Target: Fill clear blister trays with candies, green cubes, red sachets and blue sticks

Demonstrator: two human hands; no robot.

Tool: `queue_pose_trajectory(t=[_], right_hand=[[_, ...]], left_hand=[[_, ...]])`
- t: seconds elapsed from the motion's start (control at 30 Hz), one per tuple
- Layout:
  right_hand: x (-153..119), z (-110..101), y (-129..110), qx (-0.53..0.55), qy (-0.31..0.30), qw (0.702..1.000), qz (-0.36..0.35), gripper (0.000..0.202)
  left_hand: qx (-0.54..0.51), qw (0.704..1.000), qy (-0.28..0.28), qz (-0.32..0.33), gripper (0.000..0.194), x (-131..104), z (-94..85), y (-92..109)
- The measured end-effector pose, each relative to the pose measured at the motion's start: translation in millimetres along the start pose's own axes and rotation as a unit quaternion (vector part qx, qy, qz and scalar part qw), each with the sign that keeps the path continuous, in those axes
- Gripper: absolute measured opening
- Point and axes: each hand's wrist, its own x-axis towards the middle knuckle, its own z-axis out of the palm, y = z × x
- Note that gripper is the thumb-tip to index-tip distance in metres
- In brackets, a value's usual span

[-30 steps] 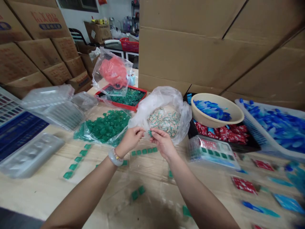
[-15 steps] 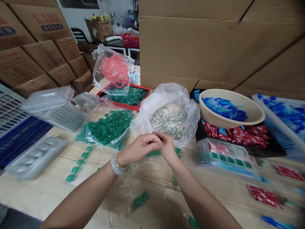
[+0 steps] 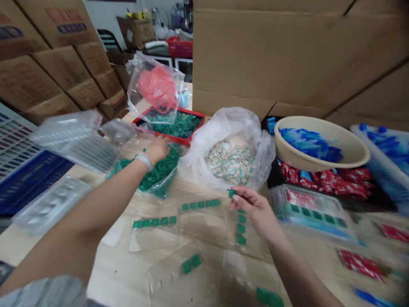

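Parting over a crowded table, a person's bare hands are no longer meeting before the white plastic bag (image 3: 194,157), as they were half a second ago. The left hand (image 3: 158,150) is now reaching away over the pile of green pieces (image 3: 153,177); whether its fingers are gripping anything cannot be told. The right hand (image 3: 252,205) is pinching a single green square (image 3: 231,193) between thumb and fingertips, nearer the wearer than the bag. The move is apparently dividing the work, with one hand visiting the loose supply and the other holding one piece close to the laid-out squares.

Left of the right hand, five squares are forming one row (image 3: 200,204); five more are making a second row (image 3: 155,222), on the near side of the left hand. Just below the right hand, four are showing in a column (image 3: 241,229), with the fingers possibly hiding others. A pair of squares (image 3: 187,267) is lying nearer the wearer than either hand. To the right hand's right, one clear box (image 3: 277,206) is displaying five green squares, and two loose red packets (image 3: 361,264) are lying farther out. One beige bowl (image 3: 300,159) is standing beyond that hand, while one red-rimmed tray (image 3: 179,140) is sitting just beyond the left. The pile and the bag's small printed pieces (image 3: 230,162) are defying a count.
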Motion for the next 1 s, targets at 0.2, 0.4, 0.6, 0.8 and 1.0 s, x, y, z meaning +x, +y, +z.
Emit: queue_pose_trajectory(t=[0.2,0.4,0.6,0.8,1.0], right_hand=[[-53.8,-39.3,1.0,-0.075,0.044,0.996,0.013,0.023],[-143.7,-67.0,31.5,-0.231,-0.02,0.97,0.074,0.019],[-173.3,-58.1,55.9,-0.488,-0.089,0.866,-0.059,0.011],[-173.4,-49.7,84.2,-0.588,-0.098,0.789,-0.151,0.008],[-175.2,-47.9,67.0,-0.528,-0.055,0.825,-0.195,0.024]], left_hand=[[0.062,0.997,-0.045,0.013,0.041,-60.7,39.9,-1.1],[0.043,0.996,-0.082,0.005,0.037,-37.1,32.9,-7.3],[-0.426,0.886,0.02,-0.181,0.038,-58.1,2.0,14.6],[-0.763,0.561,-0.213,-0.239,0.015,-188.4,-5.2,85.7],[-0.785,0.392,-0.348,-0.33,0.016,-295.9,41.6,153.5]])
